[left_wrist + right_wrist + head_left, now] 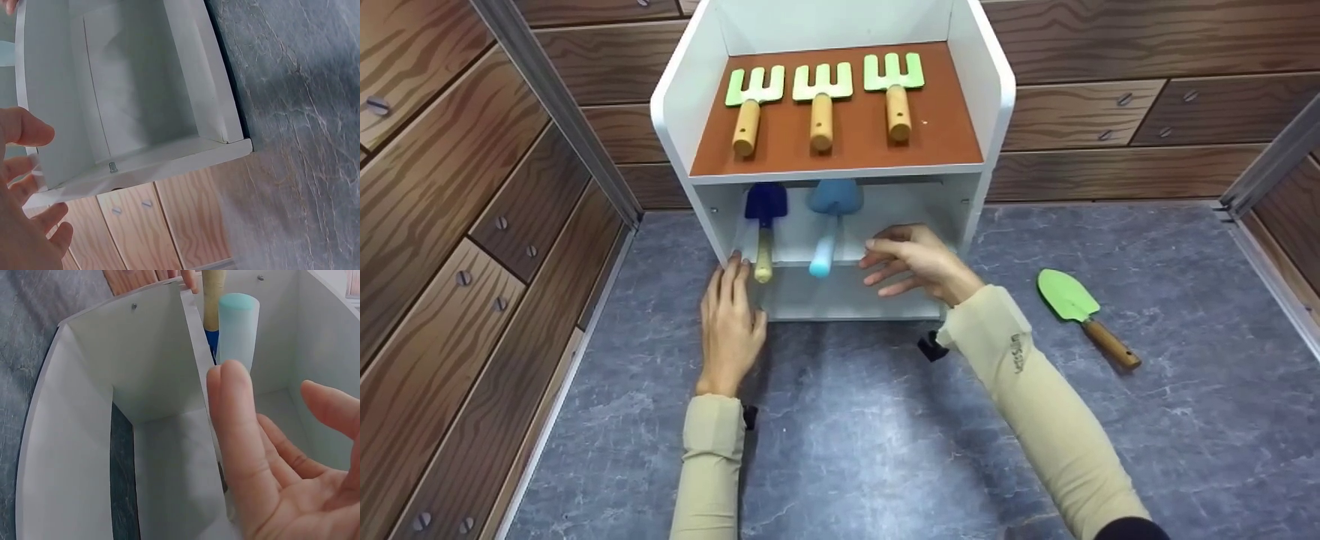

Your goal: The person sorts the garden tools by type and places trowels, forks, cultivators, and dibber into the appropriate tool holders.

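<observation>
My left hand (729, 322) rests its fairly straight fingers at the left front edge of a white shelf unit (673, 112), near the handle of a dark blue trowel (766, 202). To the right of a light blue trowel (835, 196), my right hand (919, 262) hovers with fingers spread and holds nothing. Both trowels lie in the middle compartment, handles toward me. In the right wrist view, the light blue handle (237, 332) stands just beyond my fingertips. The left wrist view shows my left fingers (48, 216) around the unit's side edge.
Three green hand forks (823, 82) with wooden handles lie on the brown top shelf (937, 150). A green trowel (1067, 295) lies on the grey marbled floor (840, 450) to the right. Wood-patterned walls (1147, 45) enclose the area. Beneath the trowels is a lower compartment (140, 73).
</observation>
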Motion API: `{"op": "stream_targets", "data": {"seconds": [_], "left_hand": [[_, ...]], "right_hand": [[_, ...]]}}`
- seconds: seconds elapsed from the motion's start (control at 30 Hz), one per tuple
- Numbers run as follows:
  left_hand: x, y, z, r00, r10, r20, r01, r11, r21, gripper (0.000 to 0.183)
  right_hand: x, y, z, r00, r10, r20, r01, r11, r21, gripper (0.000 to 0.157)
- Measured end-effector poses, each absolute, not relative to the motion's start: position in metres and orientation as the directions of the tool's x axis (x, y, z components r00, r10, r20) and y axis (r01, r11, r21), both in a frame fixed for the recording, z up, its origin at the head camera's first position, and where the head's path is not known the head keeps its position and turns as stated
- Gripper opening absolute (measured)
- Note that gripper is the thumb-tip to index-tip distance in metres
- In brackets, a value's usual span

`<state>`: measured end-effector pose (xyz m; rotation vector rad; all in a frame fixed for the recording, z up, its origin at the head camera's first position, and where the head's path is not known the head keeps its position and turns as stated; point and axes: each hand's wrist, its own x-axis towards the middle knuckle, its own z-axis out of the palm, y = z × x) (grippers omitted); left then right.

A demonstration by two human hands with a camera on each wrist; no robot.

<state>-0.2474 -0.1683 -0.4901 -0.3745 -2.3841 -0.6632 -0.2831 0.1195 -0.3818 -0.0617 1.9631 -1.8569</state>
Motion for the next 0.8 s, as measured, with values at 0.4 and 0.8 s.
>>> {"op": "stream_targets", "data": {"seconds": [0.4, 0.8], "left_hand": [[-0.247, -0.169, -0.49, -0.772, 0.1, 0.628, 0.41, 0.832, 0.372, 0.065], [-0.246, -0.168, -0.488, -0.768, 0.097, 0.633, 0.415, 0.828, 0.378, 0.067]], "right_hand": [[-0.271, 0.14, -0.392, -0.903, -0.334, -0.271, 0.268, 0.058, -0.962, 0.043], [-0.266, 0.163, -0.408, -0.909, -0.311, -0.279, 0.278, 0.048, -0.959, 0.046]]}}
